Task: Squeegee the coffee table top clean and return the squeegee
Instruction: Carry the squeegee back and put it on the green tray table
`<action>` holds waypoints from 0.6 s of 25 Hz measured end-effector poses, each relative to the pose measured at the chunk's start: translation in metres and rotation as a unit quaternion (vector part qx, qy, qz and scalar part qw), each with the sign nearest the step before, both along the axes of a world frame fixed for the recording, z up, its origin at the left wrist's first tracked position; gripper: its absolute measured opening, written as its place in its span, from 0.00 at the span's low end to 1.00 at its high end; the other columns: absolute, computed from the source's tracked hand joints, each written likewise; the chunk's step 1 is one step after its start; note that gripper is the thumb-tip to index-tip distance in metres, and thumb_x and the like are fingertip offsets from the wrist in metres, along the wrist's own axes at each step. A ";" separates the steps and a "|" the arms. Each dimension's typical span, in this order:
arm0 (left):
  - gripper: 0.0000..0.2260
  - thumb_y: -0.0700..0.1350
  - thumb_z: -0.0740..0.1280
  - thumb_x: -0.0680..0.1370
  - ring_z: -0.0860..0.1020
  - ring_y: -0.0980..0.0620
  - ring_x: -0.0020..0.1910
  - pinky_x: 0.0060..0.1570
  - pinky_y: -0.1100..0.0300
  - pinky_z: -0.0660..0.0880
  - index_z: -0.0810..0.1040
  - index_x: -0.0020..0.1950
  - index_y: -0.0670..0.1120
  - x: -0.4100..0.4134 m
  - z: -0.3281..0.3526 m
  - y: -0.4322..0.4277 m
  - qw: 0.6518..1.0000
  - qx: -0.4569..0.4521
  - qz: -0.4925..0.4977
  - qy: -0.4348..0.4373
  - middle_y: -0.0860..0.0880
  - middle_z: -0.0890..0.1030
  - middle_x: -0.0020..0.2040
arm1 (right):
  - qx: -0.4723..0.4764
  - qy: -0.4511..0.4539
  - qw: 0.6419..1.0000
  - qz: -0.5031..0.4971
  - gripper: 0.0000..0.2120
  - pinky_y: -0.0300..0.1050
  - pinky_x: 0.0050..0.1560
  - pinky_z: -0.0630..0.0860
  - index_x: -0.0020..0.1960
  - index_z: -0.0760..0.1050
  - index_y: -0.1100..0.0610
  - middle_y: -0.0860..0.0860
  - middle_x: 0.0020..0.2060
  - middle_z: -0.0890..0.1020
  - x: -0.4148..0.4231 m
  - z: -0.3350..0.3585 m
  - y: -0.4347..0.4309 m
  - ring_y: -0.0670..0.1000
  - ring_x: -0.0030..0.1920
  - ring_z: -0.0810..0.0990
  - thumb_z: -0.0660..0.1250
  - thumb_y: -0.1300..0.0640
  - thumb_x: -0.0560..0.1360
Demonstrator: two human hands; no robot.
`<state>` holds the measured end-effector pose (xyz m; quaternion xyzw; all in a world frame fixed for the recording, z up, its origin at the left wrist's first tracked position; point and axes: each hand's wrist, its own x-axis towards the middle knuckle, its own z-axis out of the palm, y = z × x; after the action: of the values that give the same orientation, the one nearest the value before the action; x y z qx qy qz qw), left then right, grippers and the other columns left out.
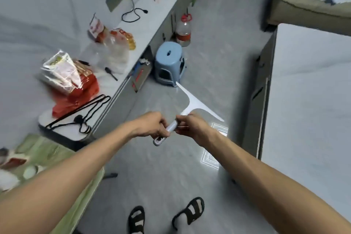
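Holding the squeegee in mid-air over the grey floor, both hands out front. Left hand wrapped round the lower handle, grip closed on it, loop end of the handle poking out below the fist. Right hand pinching the handle higher up, just below the neck, grip narrow and closed on it too. White T-shaped blade pointing away and up, tilted, one tip near the blue stool, the other tip out to the right above the floor. Not touching any surface.

Off to the right, the coffee table, a pale grey top running along the frame edge, well apart from the blade. To the left, a long counter against the wall, loaded with crinkly bags, red packets, black hangers at the near end and a black cable further back. Clear bottle with a red cap standing on the floor just behind the stool. Down at the bottom, two feet in black sandals on the floor. Green cloth at lower left under the left forearm. Whole picture slightly blurred.
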<state>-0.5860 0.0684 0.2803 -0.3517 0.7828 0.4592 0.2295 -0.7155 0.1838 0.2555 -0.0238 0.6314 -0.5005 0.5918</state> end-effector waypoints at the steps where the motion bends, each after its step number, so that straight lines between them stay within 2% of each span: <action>1: 0.06 0.41 0.75 0.69 0.77 0.50 0.32 0.37 0.59 0.74 0.79 0.38 0.48 0.038 -0.003 -0.010 1.000 -0.010 0.022 -0.009 0.46 0.81 0.35 | 0.009 -0.001 1.000 0.024 0.05 0.43 0.37 0.79 0.51 0.70 0.63 0.57 0.34 0.76 0.028 -0.004 -0.017 0.54 0.34 0.78 0.64 0.61 0.78; 3: 0.08 0.40 0.75 0.69 0.77 0.50 0.33 0.37 0.59 0.73 0.78 0.38 0.50 0.128 -0.013 -0.024 0.996 -0.023 0.086 -0.027 0.46 0.82 0.37 | 0.018 0.003 0.996 0.084 0.07 0.42 0.36 0.78 0.49 0.71 0.63 0.57 0.36 0.77 0.098 -0.016 -0.051 0.53 0.35 0.78 0.62 0.58 0.80; 6: 0.08 0.40 0.76 0.68 0.78 0.54 0.33 0.35 0.63 0.73 0.80 0.39 0.51 0.260 -0.030 -0.025 0.986 -0.040 0.156 -0.048 0.49 0.83 0.37 | 0.035 0.004 0.987 0.156 0.07 0.38 0.31 0.78 0.49 0.73 0.65 0.57 0.35 0.77 0.215 -0.039 -0.080 0.52 0.32 0.77 0.63 0.60 0.79; 8: 0.07 0.40 0.76 0.68 0.79 0.52 0.37 0.40 0.60 0.75 0.81 0.43 0.48 0.348 -0.049 -0.021 0.979 -0.037 0.189 -0.065 0.47 0.84 0.41 | 0.049 0.007 0.980 0.194 0.07 0.38 0.28 0.77 0.50 0.74 0.67 0.59 0.35 0.77 0.301 -0.056 -0.089 0.52 0.31 0.76 0.65 0.62 0.78; 11: 0.07 0.40 0.76 0.68 0.80 0.49 0.41 0.48 0.54 0.76 0.80 0.41 0.49 0.465 -0.088 -0.020 0.976 -0.017 0.204 -0.073 0.48 0.83 0.41 | 0.063 0.018 0.976 0.206 0.06 0.40 0.28 0.76 0.49 0.74 0.68 0.60 0.36 0.76 0.419 -0.091 -0.095 0.53 0.31 0.75 0.66 0.64 0.77; 13: 0.08 0.40 0.76 0.69 0.79 0.51 0.41 0.48 0.55 0.75 0.79 0.38 0.52 0.524 -0.113 -0.015 0.973 -0.005 0.221 -0.073 0.52 0.82 0.38 | 0.078 0.015 0.976 0.204 0.07 0.39 0.26 0.78 0.47 0.74 0.69 0.61 0.35 0.76 0.476 -0.116 -0.097 0.54 0.30 0.76 0.67 0.64 0.77; 15: 0.06 0.40 0.75 0.70 0.79 0.53 0.40 0.44 0.59 0.74 0.81 0.41 0.50 0.583 -0.146 -0.010 0.964 -0.002 0.255 -0.077 0.52 0.83 0.39 | 0.098 0.014 0.970 0.221 0.07 0.40 0.25 0.78 0.45 0.74 0.69 0.61 0.34 0.77 0.537 -0.151 -0.102 0.54 0.30 0.76 0.67 0.64 0.77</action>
<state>-0.0025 0.0589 0.1340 -0.5741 0.6486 0.4723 0.1633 -0.1780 0.0816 0.1044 -0.1113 0.6646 -0.2925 0.6784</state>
